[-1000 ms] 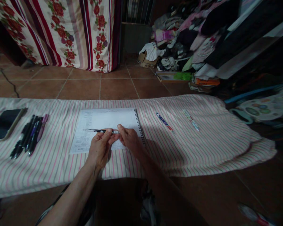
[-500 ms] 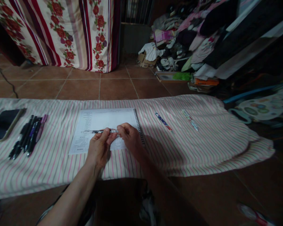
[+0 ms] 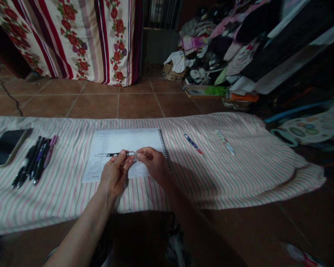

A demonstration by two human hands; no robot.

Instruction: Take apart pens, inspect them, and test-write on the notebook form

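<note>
A slim pen (image 3: 113, 154) with a dark patterned barrel and clear ends lies level between my hands, above a spiral notebook (image 3: 128, 137). My left hand (image 3: 115, 168) is closed, thumb and fingers pinching the barrel near its middle. My right hand (image 3: 153, 161) pinches at the pen's right end with thumb and forefinger; whether it grips the pen itself or a small part at its end is too small to make out. Printed text runs down the notebook's left side, and its black coil is on the right.
Several pens (image 3: 35, 161) lie bunched at left beside a phone (image 3: 7, 147). Right of the notebook lie a blue-and-red patterned pen (image 3: 193, 144) and a pale patterned pen (image 3: 225, 142). A striped cloth (image 3: 239, 174) covers the surface. Clothes (image 3: 200, 44) are heaped beyond it.
Both hands have shifted slightly left. My left thumb sits a little further left along the pen, and the right fingertips have moved left at its end.
</note>
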